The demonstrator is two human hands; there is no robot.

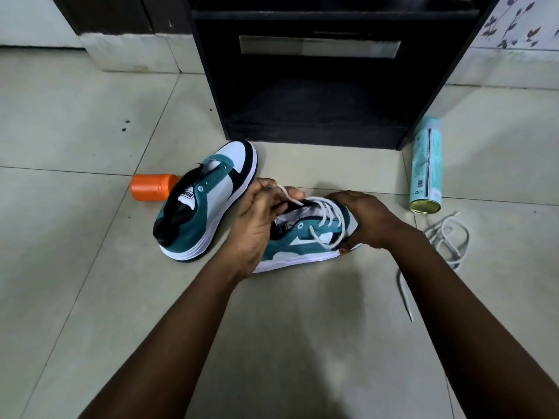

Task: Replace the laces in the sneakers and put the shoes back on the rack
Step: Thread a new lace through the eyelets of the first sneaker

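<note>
The left hand [257, 225] is pinching a white lace [325, 220] on the laced sneaker [302, 246]; the right hand [366, 219] is gripping its toe, near the rack [314, 128] edge.

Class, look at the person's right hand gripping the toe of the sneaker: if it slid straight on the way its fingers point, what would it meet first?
The right hand points left across the laced sneaker, so it would probably meet the white lace crossings first, then the left hand; depth is hard to judge.
</note>
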